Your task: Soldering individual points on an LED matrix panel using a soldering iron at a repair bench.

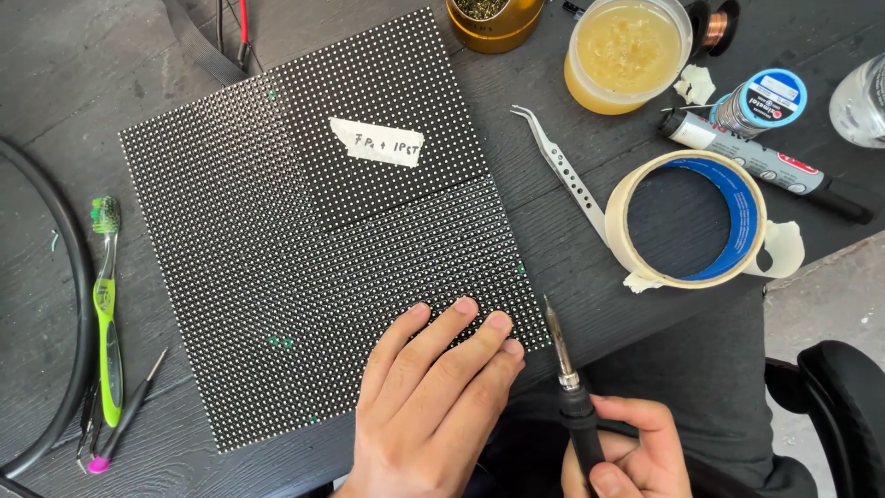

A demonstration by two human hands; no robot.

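Note:
A square black panel covered in a grid of small dots lies on the dark table, with a strip of white tape stuck near its top. My left hand rests flat on the panel's lower right corner, fingers together and holding nothing. My right hand grips the black handle of a soldering iron. The iron's metal tip points up, just off the panel's right edge.
A roll of masking tape, bent metal tweezers, a black marker, a solder spool, a tub of yellow paste and a brass cleaner pot lie to the right. A green toothbrush and black cable sit left.

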